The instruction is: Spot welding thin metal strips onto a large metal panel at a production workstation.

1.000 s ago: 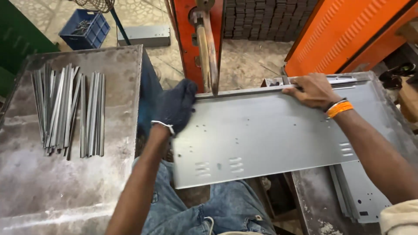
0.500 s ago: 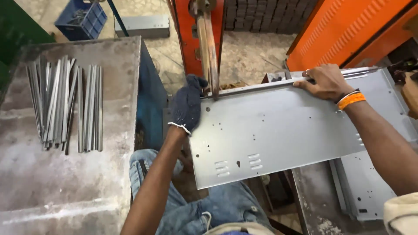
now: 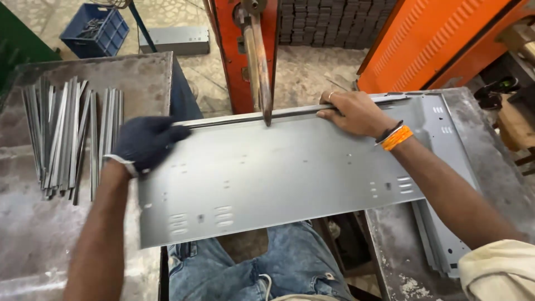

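A broad grey sheet-metal panel (image 3: 290, 178), flat, smooth and punched with small slots and holes, is lying across the person's lap in blue jeans, bridging the gap between two worn steel tables. An orange welding machine (image 3: 237, 50) is standing behind it, its copper-coloured electrode arm (image 3: 259, 61) pointing down onto a narrow metal strip (image 3: 251, 116) running along the panel's far edge. On the left table (image 3: 33, 234), a rust-mottled slab, a bundle of thin grey metal strips (image 3: 64, 136) is lying side by side. The left hand (image 3: 146, 142), in a dark knit glove, is pressing on the panel's left corner, fingers curled over the strip's end. The bare right hand (image 3: 352, 113), orange band at the wrist, is resting fingers-down on the strip, loosely bent, pinning it.
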